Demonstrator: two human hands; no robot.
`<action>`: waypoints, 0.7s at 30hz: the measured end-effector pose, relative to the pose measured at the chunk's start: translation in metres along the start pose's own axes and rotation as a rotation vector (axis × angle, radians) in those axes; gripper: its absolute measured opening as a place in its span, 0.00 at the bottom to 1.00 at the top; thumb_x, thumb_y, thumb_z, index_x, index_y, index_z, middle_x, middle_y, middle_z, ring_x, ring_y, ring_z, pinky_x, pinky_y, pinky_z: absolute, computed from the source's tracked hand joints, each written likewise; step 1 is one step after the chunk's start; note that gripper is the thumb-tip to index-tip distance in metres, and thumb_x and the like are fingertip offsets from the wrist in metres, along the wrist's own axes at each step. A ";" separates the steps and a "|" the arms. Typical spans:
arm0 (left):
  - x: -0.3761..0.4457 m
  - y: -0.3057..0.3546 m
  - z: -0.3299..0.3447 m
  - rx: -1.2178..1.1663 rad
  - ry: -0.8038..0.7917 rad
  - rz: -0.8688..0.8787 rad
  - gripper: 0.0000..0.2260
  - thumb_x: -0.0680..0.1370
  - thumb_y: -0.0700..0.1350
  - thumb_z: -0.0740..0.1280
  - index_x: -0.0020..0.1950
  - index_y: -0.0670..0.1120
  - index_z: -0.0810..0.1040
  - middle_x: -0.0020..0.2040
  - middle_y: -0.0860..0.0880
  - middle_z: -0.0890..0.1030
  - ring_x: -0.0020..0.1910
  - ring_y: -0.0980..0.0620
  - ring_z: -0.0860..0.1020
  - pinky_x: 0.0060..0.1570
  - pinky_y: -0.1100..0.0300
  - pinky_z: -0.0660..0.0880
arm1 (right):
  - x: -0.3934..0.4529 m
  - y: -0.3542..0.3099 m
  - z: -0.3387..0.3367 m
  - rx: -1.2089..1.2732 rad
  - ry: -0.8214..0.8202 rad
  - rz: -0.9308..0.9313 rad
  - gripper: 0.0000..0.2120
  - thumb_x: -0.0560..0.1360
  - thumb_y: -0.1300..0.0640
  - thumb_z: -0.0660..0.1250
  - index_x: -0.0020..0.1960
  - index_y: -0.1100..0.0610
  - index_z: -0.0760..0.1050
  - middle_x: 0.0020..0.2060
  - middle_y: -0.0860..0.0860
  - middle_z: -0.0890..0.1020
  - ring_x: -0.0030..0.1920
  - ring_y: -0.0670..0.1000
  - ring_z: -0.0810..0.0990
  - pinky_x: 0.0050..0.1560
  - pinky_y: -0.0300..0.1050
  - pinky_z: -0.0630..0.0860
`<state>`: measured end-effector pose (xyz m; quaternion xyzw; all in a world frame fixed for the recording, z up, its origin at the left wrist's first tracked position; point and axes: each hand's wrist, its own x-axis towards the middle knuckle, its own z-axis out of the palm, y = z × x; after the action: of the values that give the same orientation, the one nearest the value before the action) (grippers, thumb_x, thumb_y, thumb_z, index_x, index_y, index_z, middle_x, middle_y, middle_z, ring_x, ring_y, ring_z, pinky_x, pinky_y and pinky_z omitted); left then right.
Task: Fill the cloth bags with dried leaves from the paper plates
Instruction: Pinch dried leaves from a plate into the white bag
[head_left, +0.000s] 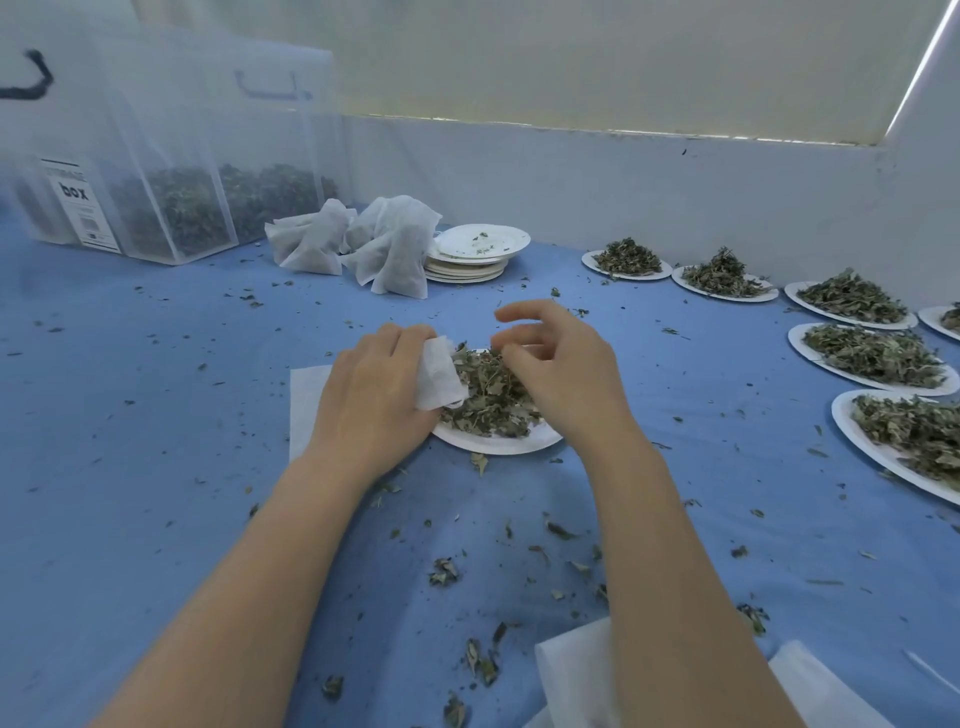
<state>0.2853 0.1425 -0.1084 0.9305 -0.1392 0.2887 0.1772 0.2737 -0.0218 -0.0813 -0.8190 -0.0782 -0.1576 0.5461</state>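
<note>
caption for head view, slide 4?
Left hand holds cloth bag open while right hand gathers dried leaves from paper plate.

- We take the near paper plate (498, 441) as landmark; dried leaves (491, 395) lie on it.
- Left of it, touching its edge, we see a flat cloth bag (306, 400).
- Behind it stands a stack of plates (475, 254), with filled bags (358, 244) just left of the stack.
- Farther behind and left stand storage boxes (171, 208).
- Right of it we find plates of leaves (872, 358).
</note>
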 end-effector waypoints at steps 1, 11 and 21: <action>0.000 -0.001 0.000 -0.002 0.003 -0.002 0.21 0.70 0.42 0.71 0.62 0.42 0.72 0.52 0.43 0.75 0.51 0.40 0.73 0.50 0.50 0.67 | 0.000 0.003 -0.002 -0.137 0.007 0.000 0.16 0.73 0.62 0.63 0.54 0.44 0.75 0.48 0.43 0.80 0.40 0.37 0.77 0.41 0.34 0.75; -0.001 -0.004 0.003 0.008 -0.016 0.021 0.18 0.71 0.40 0.70 0.60 0.44 0.74 0.49 0.44 0.75 0.48 0.41 0.73 0.48 0.52 0.65 | -0.002 0.014 0.014 -0.512 -0.203 0.049 0.26 0.71 0.51 0.71 0.68 0.46 0.70 0.60 0.51 0.71 0.59 0.50 0.71 0.51 0.39 0.66; -0.001 -0.006 0.001 0.062 -0.021 0.007 0.19 0.72 0.42 0.70 0.61 0.44 0.73 0.51 0.43 0.75 0.50 0.41 0.72 0.49 0.53 0.63 | 0.002 0.017 0.006 -0.410 -0.025 0.022 0.11 0.75 0.55 0.68 0.56 0.50 0.80 0.35 0.41 0.73 0.47 0.46 0.74 0.46 0.36 0.67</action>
<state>0.2874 0.1470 -0.1110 0.9381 -0.1351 0.2837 0.1457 0.2815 -0.0232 -0.0974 -0.9157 -0.0425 -0.1539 0.3687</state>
